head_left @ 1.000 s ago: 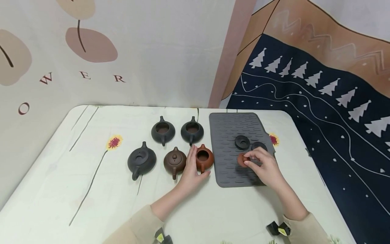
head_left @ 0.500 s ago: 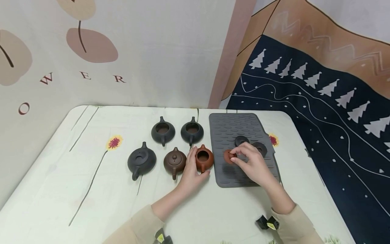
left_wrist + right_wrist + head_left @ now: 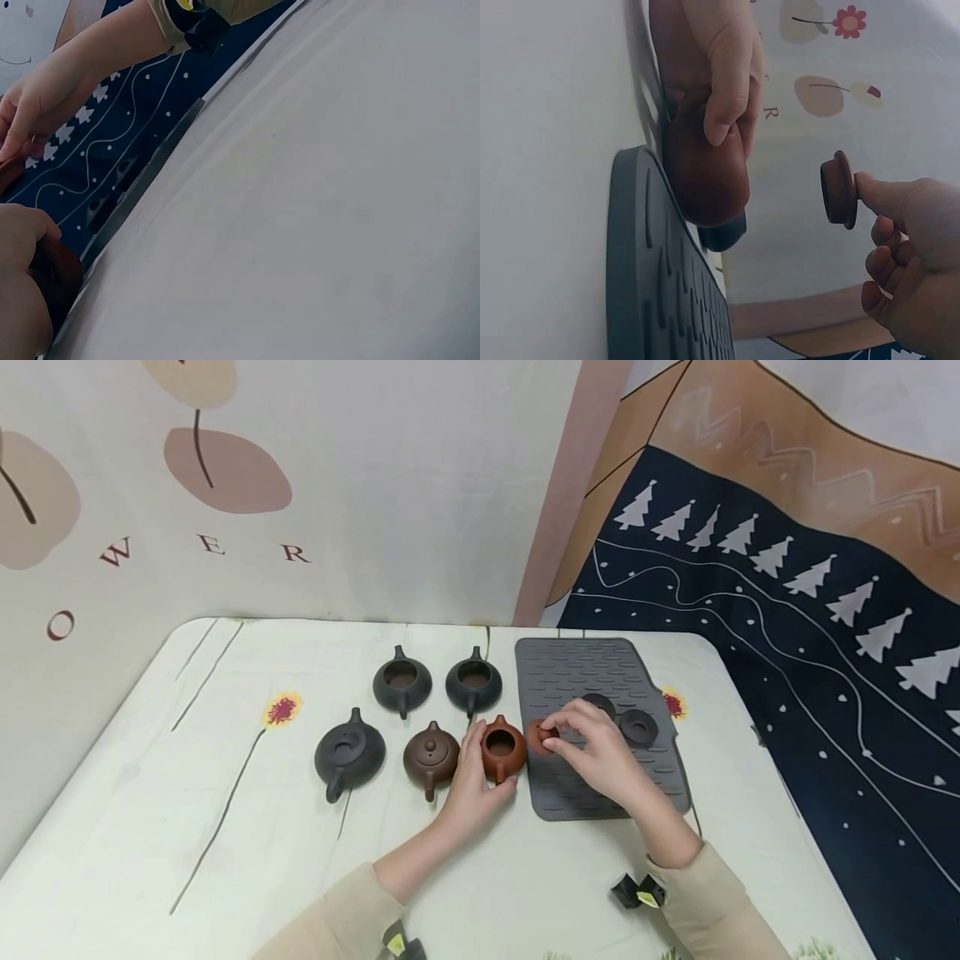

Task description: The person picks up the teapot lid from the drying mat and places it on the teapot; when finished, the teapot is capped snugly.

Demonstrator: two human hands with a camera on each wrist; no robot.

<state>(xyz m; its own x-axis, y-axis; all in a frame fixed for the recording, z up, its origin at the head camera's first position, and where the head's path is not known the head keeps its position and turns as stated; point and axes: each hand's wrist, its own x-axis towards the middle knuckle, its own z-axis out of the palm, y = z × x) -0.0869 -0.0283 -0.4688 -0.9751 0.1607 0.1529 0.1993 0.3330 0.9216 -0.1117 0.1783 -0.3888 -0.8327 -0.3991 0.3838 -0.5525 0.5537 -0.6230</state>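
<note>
My right hand (image 3: 600,756) pinches the small reddish-brown teapot lid (image 3: 538,739) by its knob, over the mat's left edge. In the right wrist view, this lid (image 3: 839,189) hangs upright on edge in the camera's tilted picture, apart from the teapot. My left hand (image 3: 474,785) holds the lidless reddish-brown teapot (image 3: 513,764), its thumb near the handle and its fingers along the left side. The opening on top is uncovered. In the left wrist view, part of this teapot (image 3: 66,266) shows beside the left hand.
A lidded dark brown teapot (image 3: 431,758) stands just left of my left hand. Farther left is a lidded black teapot (image 3: 350,760). Two open black teapots (image 3: 402,695) stand behind. On the grey mat (image 3: 570,664) lie two black lids (image 3: 638,728).
My right hand has carried the reddish-brown lid leftward over the mat, close to the matching teapot. The left hand keeps its place on the teapot.
</note>
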